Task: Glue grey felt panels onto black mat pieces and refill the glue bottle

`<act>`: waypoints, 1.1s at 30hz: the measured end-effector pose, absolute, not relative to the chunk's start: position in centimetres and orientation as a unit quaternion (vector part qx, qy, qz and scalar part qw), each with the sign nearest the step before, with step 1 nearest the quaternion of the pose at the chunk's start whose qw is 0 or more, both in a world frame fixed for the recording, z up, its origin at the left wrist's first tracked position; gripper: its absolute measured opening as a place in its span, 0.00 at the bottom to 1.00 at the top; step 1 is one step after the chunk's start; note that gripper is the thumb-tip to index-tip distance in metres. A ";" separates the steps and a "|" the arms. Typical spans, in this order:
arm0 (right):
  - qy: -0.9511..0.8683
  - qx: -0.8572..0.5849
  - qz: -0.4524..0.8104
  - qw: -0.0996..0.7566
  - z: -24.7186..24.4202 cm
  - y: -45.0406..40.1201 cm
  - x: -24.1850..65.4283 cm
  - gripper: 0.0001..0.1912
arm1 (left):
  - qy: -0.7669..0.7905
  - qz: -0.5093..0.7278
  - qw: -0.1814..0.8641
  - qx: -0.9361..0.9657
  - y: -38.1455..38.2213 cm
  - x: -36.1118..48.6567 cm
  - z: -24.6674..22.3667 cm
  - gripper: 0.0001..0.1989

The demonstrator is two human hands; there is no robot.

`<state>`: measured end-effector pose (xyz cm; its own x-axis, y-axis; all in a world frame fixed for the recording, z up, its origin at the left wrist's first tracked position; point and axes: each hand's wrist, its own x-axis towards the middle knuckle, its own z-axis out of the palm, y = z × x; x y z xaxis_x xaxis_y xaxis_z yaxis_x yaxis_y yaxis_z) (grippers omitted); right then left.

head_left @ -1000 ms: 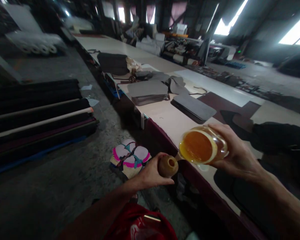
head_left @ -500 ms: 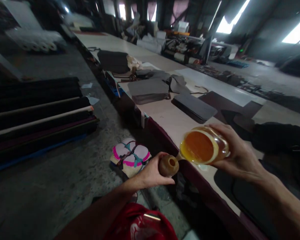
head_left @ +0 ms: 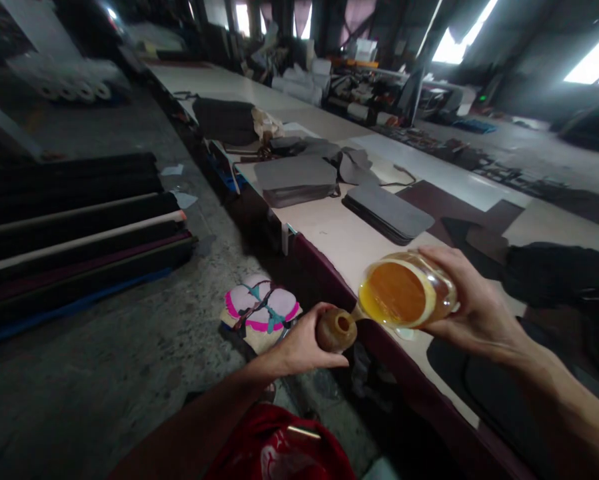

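Note:
My left hand (head_left: 302, 343) is wrapped round a small brownish bottle (head_left: 335, 332), its open neck tipped toward me and to the right. In my right hand (head_left: 472, 303) is a clear jar (head_left: 442, 287) lying on its side, its wide mouth facing left and toward me. Amber-yellow liquid (head_left: 394, 293) shows inside the jar, pooled at the lower lip. The jar's rim is close to the bottle's right side. Whether any liquid runs between the two cannot be made out. Both are held over the table's near edge.
The long table (head_left: 324, 240) carries a grey stack of sheets (head_left: 296, 177) and another stack (head_left: 389, 210). Dark fabric (head_left: 554, 273) lies at the right. A stool with a pink-edged cushion (head_left: 264, 307) stands on the floor. Fabric rolls (head_left: 79, 247) lie at left.
The liquid's surface inside the jar has shifted slightly. Both hands keep nearly the same position and still hold the bottle and the jar.

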<state>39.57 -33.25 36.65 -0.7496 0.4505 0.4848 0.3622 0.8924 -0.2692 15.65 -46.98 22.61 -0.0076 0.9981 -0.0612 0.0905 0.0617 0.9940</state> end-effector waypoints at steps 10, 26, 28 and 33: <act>-0.932 -0.221 0.074 0.278 36.7 -33.4 39.7 0.44 | 0.540 0.460 0.491 0.506 -47.0 15.6 22.6 0.42; -0.933 -0.215 0.077 0.277 36.5 -33.6 39.9 0.45 | 0.541 0.457 0.474 0.523 -47.1 15.5 22.3 0.42; -0.934 -0.214 0.078 0.277 36.6 -33.6 39.9 0.45 | 0.543 0.456 0.470 0.526 -47.1 15.6 22.3 0.42; -0.935 -0.211 0.073 0.277 36.6 -33.8 39.9 0.46 | 0.535 0.462 0.478 0.522 -47.2 15.6 22.4 0.41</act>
<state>39.94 -33.80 36.64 -0.7575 0.4351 0.4868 0.3545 0.9002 -0.2529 15.56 -47.20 22.36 0.0019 0.9996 -0.0290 0.1172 0.0286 0.9927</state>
